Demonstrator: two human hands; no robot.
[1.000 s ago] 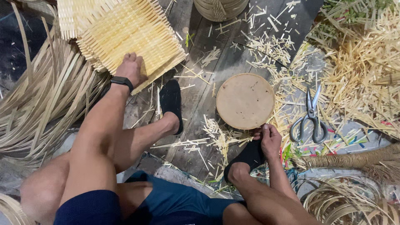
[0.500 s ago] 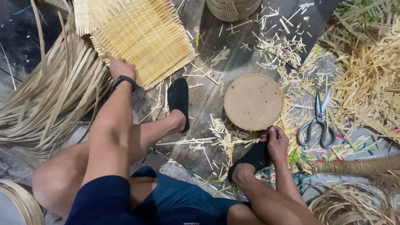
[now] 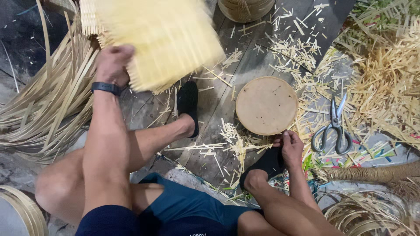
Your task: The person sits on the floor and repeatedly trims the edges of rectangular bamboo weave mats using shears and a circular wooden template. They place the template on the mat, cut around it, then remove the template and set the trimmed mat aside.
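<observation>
My left hand (image 3: 113, 64), with a black band at the wrist, grips the near corner of a pale woven bamboo mat (image 3: 168, 37) and holds it tilted off the floor; the mat is blurred. My right hand (image 3: 291, 147) rests on my right black sock, fingers curled, touching the near rim of a round wooden disc (image 3: 266, 105) that lies flat on the plank floor. Whether the fingers pinch the disc's edge I cannot tell. My legs are bent, both feet in black socks on the planks.
Grey-handled scissors (image 3: 334, 126) lie right of the disc. Long bamboo strips (image 3: 43, 109) are heaped at the left, cut slivers (image 3: 385, 74) at the right. A woven basket base (image 3: 245, 8) stands at the top. Coiled strips (image 3: 367, 216) lie bottom right.
My left hand has closed on the woven mat and lifted it toward me; the mat now looks larger and blurred. My right hand stays by the disc.
</observation>
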